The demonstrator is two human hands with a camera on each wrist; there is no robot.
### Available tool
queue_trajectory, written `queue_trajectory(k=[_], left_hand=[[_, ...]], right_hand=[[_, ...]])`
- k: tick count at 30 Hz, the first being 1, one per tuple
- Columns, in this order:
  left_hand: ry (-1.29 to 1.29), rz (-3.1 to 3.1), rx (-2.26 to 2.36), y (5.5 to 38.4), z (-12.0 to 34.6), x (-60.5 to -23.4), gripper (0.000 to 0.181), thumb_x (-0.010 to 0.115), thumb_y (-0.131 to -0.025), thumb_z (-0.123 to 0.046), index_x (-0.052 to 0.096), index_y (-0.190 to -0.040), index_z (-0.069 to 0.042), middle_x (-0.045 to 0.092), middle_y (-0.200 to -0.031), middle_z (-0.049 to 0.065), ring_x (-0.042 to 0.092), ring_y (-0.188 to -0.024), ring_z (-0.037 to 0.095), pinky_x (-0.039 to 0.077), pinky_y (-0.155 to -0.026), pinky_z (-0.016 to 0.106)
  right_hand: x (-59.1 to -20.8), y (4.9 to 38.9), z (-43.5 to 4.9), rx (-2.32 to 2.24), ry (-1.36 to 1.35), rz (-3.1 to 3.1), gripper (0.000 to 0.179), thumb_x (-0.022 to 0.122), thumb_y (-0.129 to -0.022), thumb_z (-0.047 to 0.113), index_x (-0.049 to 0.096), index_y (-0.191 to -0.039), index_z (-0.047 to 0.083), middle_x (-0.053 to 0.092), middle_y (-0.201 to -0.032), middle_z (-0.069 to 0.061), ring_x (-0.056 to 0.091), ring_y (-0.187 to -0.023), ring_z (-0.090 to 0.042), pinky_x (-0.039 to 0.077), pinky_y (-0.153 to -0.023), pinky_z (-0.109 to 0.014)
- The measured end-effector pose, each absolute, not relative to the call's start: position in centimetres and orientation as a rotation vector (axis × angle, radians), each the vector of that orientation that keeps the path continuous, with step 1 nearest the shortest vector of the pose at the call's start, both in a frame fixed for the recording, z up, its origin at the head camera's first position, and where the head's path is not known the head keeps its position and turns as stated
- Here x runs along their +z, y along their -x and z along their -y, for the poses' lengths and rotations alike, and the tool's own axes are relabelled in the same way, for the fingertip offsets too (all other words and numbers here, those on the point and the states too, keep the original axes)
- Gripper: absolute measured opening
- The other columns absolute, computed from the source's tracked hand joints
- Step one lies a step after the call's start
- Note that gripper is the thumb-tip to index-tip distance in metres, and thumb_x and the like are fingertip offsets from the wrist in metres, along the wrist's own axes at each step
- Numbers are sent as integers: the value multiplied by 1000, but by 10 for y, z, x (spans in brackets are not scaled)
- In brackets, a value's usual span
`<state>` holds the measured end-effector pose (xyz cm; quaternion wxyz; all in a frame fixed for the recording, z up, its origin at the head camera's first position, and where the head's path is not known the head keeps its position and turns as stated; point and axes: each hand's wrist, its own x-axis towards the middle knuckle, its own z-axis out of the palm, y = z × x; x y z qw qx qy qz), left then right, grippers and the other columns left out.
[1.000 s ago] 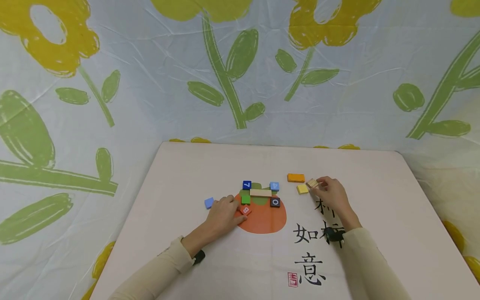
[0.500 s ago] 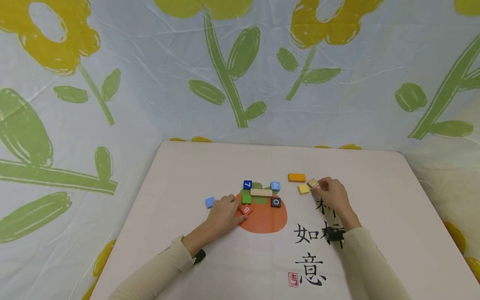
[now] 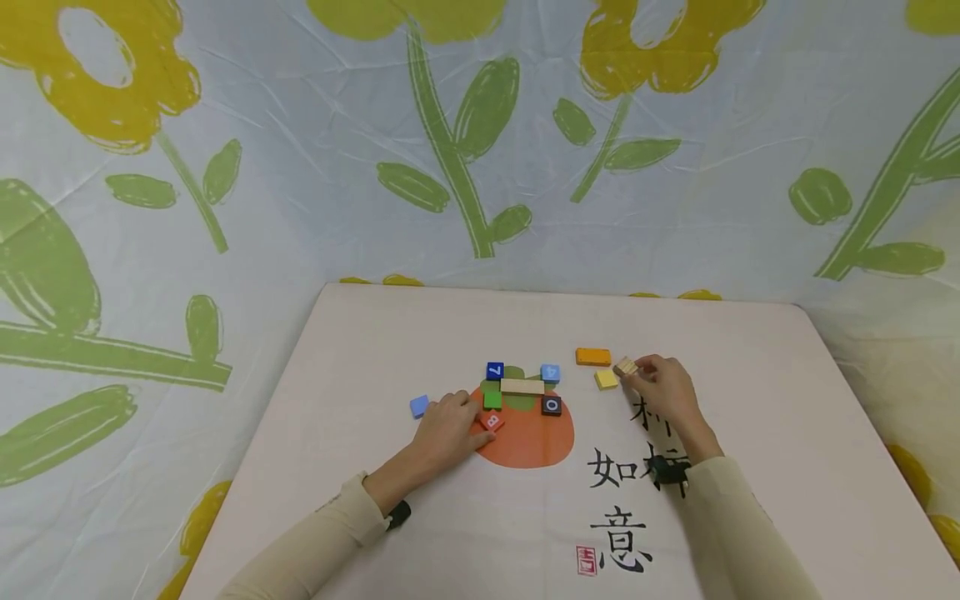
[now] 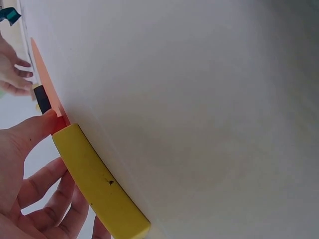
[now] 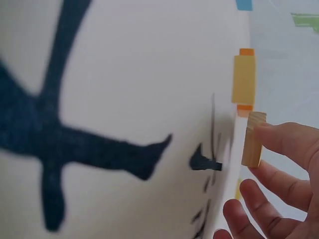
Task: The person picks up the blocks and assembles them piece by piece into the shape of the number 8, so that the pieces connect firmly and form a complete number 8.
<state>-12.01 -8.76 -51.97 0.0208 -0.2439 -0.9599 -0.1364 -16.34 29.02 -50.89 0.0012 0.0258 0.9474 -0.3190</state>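
My left hand [image 3: 446,433] is low over the table at the left, with thumb and index finger on either side of a red block marked 8 [image 3: 491,421]. In the left wrist view, the thumb touches the red block [image 4: 61,124], and a yellow block [image 4: 99,184] lies before the fingers; the head view hides that block. My right hand [image 3: 663,392] pinches a small pale wooden block [image 3: 626,367] between thumb and index finger. Beside it lie a yellow block [image 3: 606,380] and an orange block [image 3: 593,357].
On a printed orange fruit [image 3: 525,446] are a dark blue 7 block [image 3: 495,371], a light blue 4 block [image 3: 551,372], a green block [image 3: 492,401], a black 0 block [image 3: 551,406] and a wooden bar [image 3: 522,387]. Another blue block [image 3: 419,407] lies left. Black characters [image 3: 621,542] mark the table.
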Motion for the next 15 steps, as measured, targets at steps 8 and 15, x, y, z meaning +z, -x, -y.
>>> queue_trajectory(k=[8,15], left_hand=[[751,2981,-422,120,87,-520,35,80,-84,-46,65,-86,-15,53,-85,-3,49,-73,15,39,-59,30],[757,2976,-423,120,87,-519,34,80,-84,-47,65,-86,-15,53,-85,-3,50,-73,14,40,-59,29]], right_hand=[[-495,152,-283,-1041,-55,-2988,42,67,-96,22,60,-126,-8,55,-120,-30,54,-106,-47,51,-77,-53],[-487,138,-268,-1063,86,-3026,38,72,-93,20,65,-121,-4,59,-114,-26,57,-102,-44,49,-80,-55]])
